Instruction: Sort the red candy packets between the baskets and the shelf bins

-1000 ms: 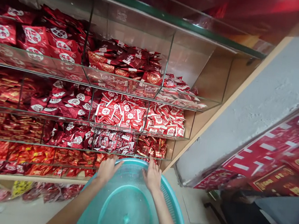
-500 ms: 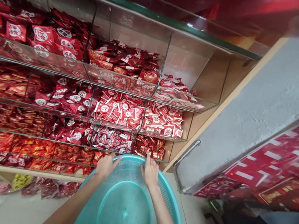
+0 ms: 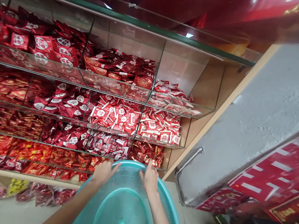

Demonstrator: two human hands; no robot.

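Left grip (image 3: 104, 171), right grip (image 3: 149, 176): closed over rim of round turquoise plastic basket (image 3: 131, 164). Equal force should keep it level.

The person's left hand (image 3: 103, 171) and right hand (image 3: 149, 178) gripped the far rim of a turquoise basket (image 3: 124, 207), a gap between them. Just beyond rose a wooden shelf unit (image 3: 204, 128) with clear dividers, stocked with red packets (image 3: 104, 115), many bearing white marks. Filled plastic bags (image 3: 43, 195) sat below its bottom ledge. Off to the right, a red-and-white panel (image 3: 275, 169) showed near the grey wall (image 3: 248, 127).
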